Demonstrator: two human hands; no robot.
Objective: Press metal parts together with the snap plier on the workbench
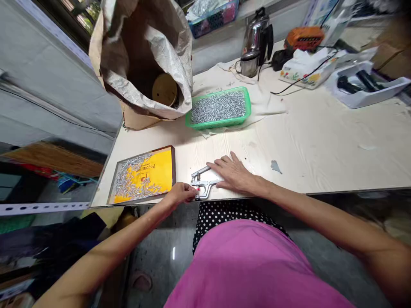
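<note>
Silver snap-fastener pliers [208,185] lie at the table's front edge, their jaws toward the left. My right hand [233,173] holds the two handles, its fingers over the upper one and the thumb by the lower one. At the jaws, my left hand [182,192] is closed in a pinch. Whatever its fingertips hold is too small or hidden to name. A bit of red shows at the jaw beside them. Left of this hand is a shallow tray [174,160] with a yellow lining [162,169] and many small silver metal pieces [123,182].
A green basket [218,123] full of similar small metal pieces stands behind the pliers. A large open sack [141,92] is at the back left. Farther right are a metal kettle [256,36], a cup [249,65], a tissue box [303,70] and a white tray [356,100].
</note>
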